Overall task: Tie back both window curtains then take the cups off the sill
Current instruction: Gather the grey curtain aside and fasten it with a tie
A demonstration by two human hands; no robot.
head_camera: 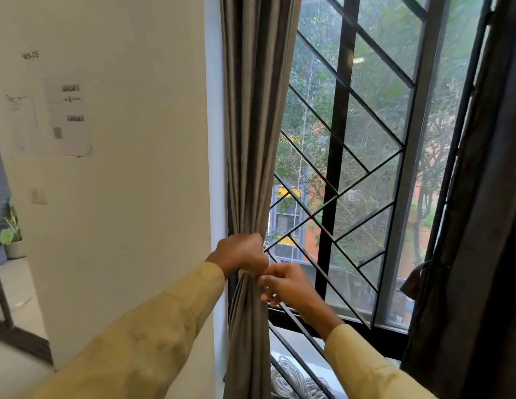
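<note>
The grey left curtain hangs bunched into a narrow column at the window's left side. My left hand grips the gathered folds in a fist at waist height. Just to its right, my right hand has its fingers curled against the bunch, pinching something small at the fold; what it pinches is hidden. The dark right curtain hangs at the far right, with a loose fabric tie dangling at its inner edge. No cups are in view.
A black metal grille with diagonal bars covers the window. A coil of pale rope lies outside below the sill. Papers are stuck on the white wall at left, and a potted plant stands far left.
</note>
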